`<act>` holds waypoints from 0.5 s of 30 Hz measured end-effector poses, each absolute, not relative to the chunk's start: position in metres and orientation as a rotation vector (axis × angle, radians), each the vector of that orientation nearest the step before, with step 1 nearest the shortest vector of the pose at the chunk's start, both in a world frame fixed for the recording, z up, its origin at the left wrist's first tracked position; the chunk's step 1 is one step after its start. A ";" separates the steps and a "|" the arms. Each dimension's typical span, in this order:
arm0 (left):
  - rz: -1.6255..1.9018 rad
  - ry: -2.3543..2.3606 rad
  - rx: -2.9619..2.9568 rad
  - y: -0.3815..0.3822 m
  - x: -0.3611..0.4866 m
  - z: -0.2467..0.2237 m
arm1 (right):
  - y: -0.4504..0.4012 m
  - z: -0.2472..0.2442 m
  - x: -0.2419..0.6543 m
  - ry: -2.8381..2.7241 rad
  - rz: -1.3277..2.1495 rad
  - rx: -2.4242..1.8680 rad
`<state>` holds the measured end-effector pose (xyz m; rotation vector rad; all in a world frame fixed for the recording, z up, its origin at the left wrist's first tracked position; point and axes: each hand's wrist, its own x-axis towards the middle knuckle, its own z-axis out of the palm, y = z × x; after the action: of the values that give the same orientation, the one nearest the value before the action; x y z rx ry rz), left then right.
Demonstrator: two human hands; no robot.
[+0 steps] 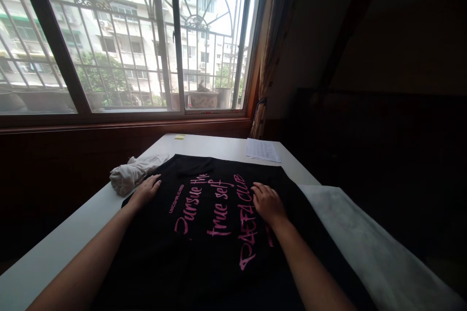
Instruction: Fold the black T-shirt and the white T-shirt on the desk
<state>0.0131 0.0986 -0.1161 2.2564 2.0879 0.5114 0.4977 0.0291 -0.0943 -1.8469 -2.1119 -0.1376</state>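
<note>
A black cloth with pink lettering, which looks like a printed garment, lies spread over the white table. Its print runs sideways, with "Pursue the true self" readable. My left hand rests on the cloth's left edge, fingers stretched out and fairly flat. On the lettering at the right lies my right hand, palm down with its fingers slightly bent and apart. Neither hand visibly grips the fabric. The near end of the cloth runs out of view between my forearms.
A rolled whitish cloth sits beside my left hand. Printed papers and a yellow sticky note lie toward the far edge. Pale thin sheeting hangs over the table's right side. A barred window and tied curtain stand behind.
</note>
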 end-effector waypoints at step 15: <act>0.499 1.421 2.533 -0.127 -0.061 -0.126 | -0.162 -0.158 0.638 -2.164 -0.587 -1.387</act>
<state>-0.0609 -0.1269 -0.1255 2.5331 1.4213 0.4991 0.6382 -0.1623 -0.1580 -1.3873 -2.1641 -0.5874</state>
